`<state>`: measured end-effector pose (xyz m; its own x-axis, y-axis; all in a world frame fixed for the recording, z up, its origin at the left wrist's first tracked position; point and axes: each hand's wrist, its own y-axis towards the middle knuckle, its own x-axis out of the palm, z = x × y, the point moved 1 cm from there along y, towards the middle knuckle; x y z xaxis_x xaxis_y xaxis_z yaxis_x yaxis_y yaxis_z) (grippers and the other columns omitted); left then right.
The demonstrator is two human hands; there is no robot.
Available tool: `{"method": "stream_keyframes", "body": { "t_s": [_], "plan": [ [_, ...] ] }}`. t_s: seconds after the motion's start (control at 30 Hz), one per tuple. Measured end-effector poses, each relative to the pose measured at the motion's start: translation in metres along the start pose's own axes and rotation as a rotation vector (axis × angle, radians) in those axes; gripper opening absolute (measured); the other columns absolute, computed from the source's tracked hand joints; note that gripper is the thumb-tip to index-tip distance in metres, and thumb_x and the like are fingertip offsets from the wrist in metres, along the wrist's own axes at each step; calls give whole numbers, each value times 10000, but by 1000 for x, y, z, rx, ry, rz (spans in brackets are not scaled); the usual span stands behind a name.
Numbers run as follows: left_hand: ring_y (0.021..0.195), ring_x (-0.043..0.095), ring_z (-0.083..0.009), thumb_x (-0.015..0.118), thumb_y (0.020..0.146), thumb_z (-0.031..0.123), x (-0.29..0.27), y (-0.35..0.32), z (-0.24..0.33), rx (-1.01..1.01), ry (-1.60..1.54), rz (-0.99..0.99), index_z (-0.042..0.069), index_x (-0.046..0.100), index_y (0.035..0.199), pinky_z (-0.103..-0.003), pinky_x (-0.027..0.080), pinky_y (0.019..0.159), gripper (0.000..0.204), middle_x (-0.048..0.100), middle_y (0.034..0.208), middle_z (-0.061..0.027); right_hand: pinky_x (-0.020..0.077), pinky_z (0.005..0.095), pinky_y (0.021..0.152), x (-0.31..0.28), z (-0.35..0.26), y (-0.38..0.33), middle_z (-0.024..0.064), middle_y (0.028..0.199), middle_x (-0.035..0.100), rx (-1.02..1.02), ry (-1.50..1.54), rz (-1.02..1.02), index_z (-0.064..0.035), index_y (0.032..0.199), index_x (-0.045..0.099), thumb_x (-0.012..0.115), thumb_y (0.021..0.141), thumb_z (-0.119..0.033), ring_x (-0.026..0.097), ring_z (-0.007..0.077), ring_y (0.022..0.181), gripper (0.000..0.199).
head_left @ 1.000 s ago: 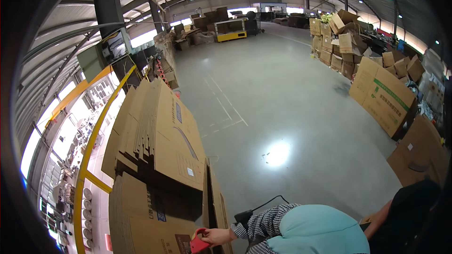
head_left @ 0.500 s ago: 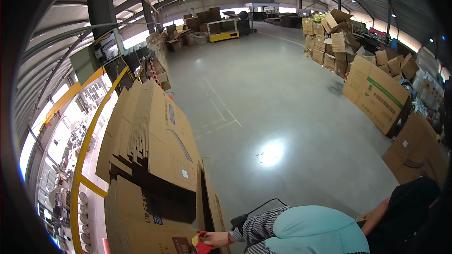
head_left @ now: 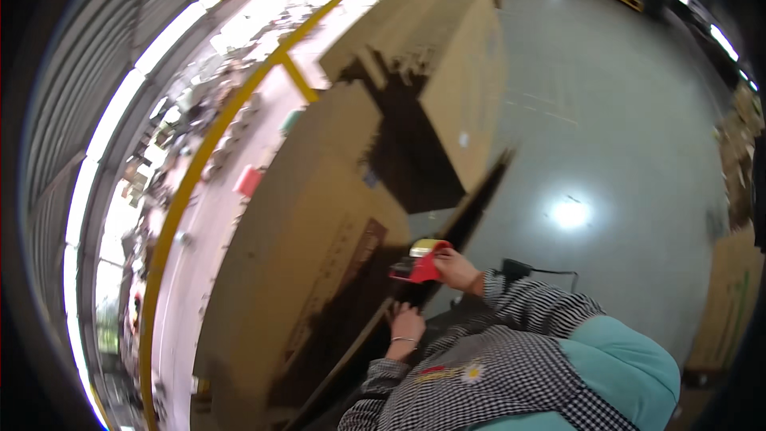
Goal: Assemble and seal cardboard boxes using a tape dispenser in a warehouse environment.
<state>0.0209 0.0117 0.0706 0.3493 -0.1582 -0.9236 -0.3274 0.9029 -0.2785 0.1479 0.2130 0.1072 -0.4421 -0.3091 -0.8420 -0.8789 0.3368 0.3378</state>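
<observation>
My right hand is wrapped round the red handle of a tape dispenser with a roll of yellowish tape on it. The dispenser hangs over the top edge of upright flat cardboard. Closer to my body, my left hand has its fingers closed over the edge of a brown cardboard sheet; motion blur softens the fingertips. Left of both hands leans a large flattened carton with dark printing. Between it and the farther stack is a deep, shadowed gap.
A tall stack of flattened cartons stands beyond my hands. Along the left runs a yellow railing, with a lower level past it. Grey floor stretches away on the right, where a cardboard panel and piled boxes stand.
The view has swung left and down, so the cartons sit nearer the middle. My left hand has come into sight at the cardboard edge. The black-sleeved arm at right is out of view.
</observation>
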Motion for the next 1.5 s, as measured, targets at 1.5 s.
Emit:
{"method": "stream_keyframes", "body": {
  "t_s": [1.5],
  "plan": [
    [1389, 312, -346, 551, 843, 268, -3, -19, 0, -109, -40, -59, 121, 707, 1128, -619, 142, 1126, 356, 534, 1314, -112, 397, 413, 1014, 7, -9, 5, 134, 1086, 651, -17, -47, -126, -51, 1157, 565, 711, 807, -271, 609, 299, 1082, 438]
  ]
}}
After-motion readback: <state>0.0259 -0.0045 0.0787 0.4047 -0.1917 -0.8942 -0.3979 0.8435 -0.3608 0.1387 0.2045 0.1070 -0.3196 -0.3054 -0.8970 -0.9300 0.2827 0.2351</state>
